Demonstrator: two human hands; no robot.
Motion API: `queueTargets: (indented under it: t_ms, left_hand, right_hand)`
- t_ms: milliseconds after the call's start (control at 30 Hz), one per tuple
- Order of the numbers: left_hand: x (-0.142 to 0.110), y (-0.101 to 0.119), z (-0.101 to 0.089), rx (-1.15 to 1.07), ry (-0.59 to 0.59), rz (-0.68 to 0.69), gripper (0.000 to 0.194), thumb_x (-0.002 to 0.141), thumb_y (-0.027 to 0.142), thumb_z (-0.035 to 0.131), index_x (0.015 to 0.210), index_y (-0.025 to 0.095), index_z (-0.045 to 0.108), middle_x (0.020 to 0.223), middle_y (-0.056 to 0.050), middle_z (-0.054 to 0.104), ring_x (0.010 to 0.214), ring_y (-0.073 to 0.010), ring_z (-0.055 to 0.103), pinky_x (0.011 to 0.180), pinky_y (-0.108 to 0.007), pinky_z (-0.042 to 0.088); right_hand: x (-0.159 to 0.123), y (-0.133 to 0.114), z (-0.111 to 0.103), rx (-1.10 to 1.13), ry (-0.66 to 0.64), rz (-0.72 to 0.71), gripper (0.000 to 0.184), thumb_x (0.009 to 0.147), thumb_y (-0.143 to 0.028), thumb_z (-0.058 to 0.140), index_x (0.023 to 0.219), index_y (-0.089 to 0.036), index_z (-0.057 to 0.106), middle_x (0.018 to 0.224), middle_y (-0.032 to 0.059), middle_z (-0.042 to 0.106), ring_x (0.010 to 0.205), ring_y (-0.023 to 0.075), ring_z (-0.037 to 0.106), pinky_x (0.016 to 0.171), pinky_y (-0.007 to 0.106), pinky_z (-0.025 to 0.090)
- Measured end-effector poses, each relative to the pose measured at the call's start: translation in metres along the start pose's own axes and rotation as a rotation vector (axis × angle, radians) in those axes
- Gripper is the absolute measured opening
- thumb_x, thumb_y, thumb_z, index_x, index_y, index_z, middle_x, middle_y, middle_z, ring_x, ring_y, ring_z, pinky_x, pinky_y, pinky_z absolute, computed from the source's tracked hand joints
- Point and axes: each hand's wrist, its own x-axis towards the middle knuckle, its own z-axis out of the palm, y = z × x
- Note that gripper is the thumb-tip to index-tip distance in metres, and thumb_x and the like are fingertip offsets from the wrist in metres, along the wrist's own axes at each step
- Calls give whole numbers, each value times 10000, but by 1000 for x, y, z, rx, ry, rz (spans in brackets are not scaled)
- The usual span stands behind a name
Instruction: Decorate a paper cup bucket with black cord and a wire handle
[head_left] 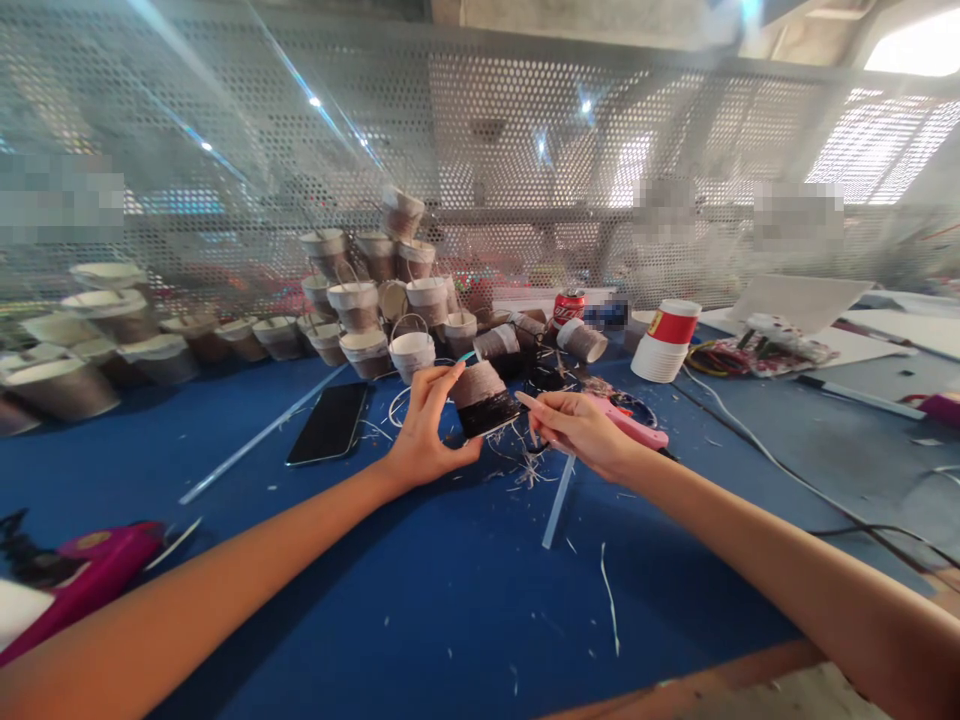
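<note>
My left hand grips a small cup lying on its side, thumb below and fingers above. Grey-brown yarn covers one part of the cup and black yarn the other. At the black end, my right hand has thumb and fingers pinched together; what lies between them is too small to make out. A pink-handled tool rests just behind the right hand, partly hidden by it. Below the hands, white thread scraps and a clear glue stick lie on the blue table.
Several yarn-wrapped cups are piled at the back and left. A black phone lies left of the hands. A magenta glue gun is at the left edge. Stacked paper cups and a red can stand behind; a cable crosses the right.
</note>
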Motion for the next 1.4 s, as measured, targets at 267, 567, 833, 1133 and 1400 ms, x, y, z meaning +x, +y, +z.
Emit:
queueTargets:
  t_ms: [267,567,833,1133,1400]
  left_hand:
    - [-1,-1,0,-14,4,5,827,649,263,691,1370,200,290,1184,-123,372,1140,-273,410,897,-437,496]
    - [-1,0,-1,-20,-13,-10,852,654,287,689,1392,233,265,1178,-113,377,1137,-280,409,898,-462,493]
    - [-2,-2,0,-75,-29,-22,891,631,260,696,1404,233,254,1138,-105,342,1091,-264,445,860,-426,522]
    - [-2,-4,0,-136,-77,-91,843,600,281,718,1353,231,342,1208,-128,327,1124,-285,440,841,-438,530]
    - [2,0,-2,-164,-119,-148,739,614,282,705,1273,183,384,1168,-127,478,1078,-269,507,849,-422,520]
  right_hand:
    - [0,0,-2,-48,24,-6,365,744,-508,556,604,-173,524,429,-70,411,390,47,291,421,212,199]
    - [2,3,-3,-172,53,-34,375,749,-519,531,596,-177,521,402,-80,387,363,46,290,391,206,206]
    - [3,5,-2,-257,88,-84,343,773,-486,501,608,-185,502,414,-79,370,367,55,309,394,209,232]
    - [1,4,-4,-371,111,-175,317,813,-398,461,595,-172,503,465,-63,368,424,61,317,428,213,233]
    - [0,2,-4,-396,107,-184,320,826,-382,451,592,-170,502,463,-64,367,426,62,324,432,211,240]
